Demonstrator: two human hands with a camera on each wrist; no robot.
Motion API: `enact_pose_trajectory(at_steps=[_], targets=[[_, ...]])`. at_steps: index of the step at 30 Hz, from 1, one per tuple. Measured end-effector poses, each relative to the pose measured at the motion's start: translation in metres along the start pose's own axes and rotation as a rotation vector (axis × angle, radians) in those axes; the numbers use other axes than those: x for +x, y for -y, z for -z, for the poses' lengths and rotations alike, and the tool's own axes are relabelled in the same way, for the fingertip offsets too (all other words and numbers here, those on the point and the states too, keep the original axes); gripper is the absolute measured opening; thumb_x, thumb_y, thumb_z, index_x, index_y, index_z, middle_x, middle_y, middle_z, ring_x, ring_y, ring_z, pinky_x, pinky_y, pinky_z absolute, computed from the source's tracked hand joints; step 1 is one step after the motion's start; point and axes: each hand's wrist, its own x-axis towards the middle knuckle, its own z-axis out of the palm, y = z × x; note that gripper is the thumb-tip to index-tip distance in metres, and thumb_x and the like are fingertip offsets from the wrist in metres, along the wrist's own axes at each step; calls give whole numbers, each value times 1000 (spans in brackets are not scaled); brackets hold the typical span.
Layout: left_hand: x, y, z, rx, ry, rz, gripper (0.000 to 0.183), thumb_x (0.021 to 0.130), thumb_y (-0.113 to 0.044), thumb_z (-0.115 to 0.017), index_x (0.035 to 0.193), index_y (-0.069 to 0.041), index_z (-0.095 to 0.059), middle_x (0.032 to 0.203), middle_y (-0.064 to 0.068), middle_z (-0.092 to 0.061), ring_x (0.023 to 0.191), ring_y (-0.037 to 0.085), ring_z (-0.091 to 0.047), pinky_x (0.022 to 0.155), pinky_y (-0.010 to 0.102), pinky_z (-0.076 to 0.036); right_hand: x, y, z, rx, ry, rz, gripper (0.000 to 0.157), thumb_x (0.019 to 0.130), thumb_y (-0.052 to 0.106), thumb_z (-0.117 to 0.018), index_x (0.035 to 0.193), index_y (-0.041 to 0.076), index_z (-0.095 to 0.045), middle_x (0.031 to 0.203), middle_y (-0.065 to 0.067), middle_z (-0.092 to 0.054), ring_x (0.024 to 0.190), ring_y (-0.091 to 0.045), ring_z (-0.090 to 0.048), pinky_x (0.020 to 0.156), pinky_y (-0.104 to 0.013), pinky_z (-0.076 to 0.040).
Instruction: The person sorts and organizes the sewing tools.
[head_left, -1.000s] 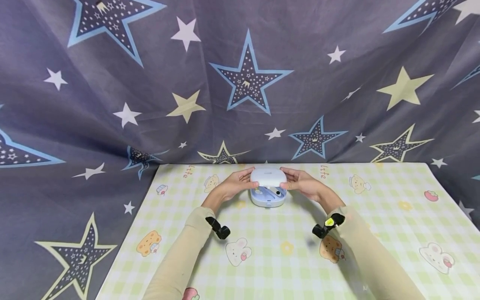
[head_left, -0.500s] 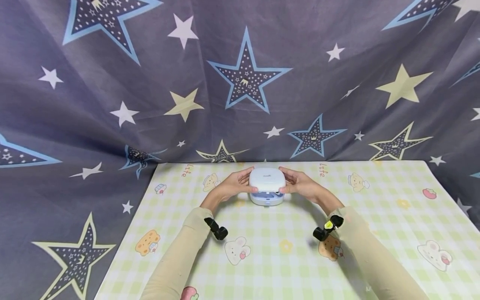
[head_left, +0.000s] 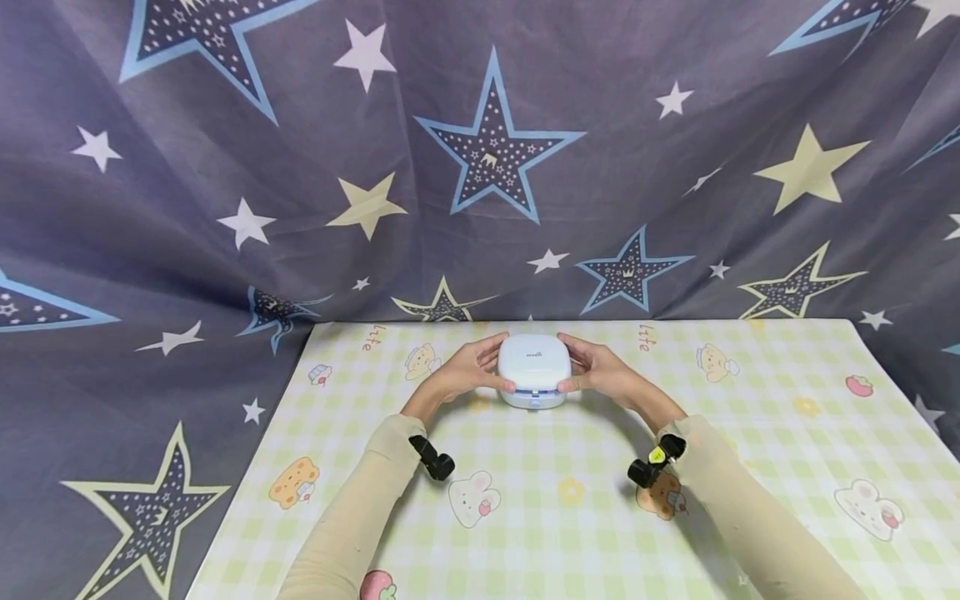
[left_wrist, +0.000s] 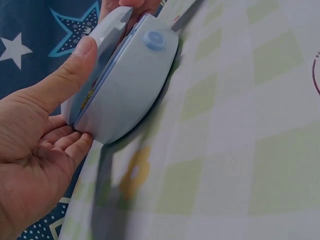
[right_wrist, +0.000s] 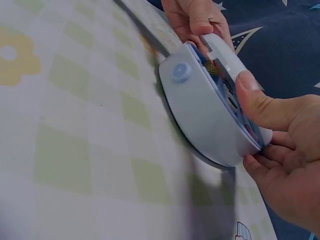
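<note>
A small pale-blue and white hinged case (head_left: 535, 360) stands at the far middle of the table, a round blue button (left_wrist: 154, 40) on its front. Its lid (right_wrist: 227, 57) is lowered almost onto the base, leaving a narrow gap. Through that gap the right wrist view shows some small contents, too hidden to identify. My left hand (head_left: 472, 367) grips the case's left side, thumb on the lid's front edge and fingers behind at the hinge side. From the right, my right hand (head_left: 600, 368) holds it the same way.
A checked tablecloth (head_left: 525, 517) with cartoon prints covers the table. Right behind the table's far edge hangs a dark star-patterned curtain (head_left: 420, 117). Black wrist cameras sit on both sleeves.
The lid has swung down toward the front under both hands, from about half raised to nearly closed, covering the contents. The base has stayed in place on the table.
</note>
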Motion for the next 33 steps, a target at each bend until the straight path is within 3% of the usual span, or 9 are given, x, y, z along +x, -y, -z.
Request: enact_pose_trajectory(at_steps=[15, 33], targets=[[-2, 2, -3, 37, -20, -50, 101, 78, 11, -81, 160, 0, -24, 169, 16, -22, 156, 31, -24, 125, 38, -26, 1, -4, -3, -20, -34, 26, 100, 81, -8, -78, 160, -4, -17, 167, -22, -18, 153, -42, -25, 123, -48, -26], [0, 3, -4, 74, -25, -52, 103, 76, 11, -83, 160, 2, -24, 168, 17, -24, 155, 31, -26, 125, 36, -26, 0, -3, -8, -63, -63, 26, 100, 80, -11, -77, 160, -5, -18, 167, -23, -18, 152, -43, -26, 124, -48, -26]])
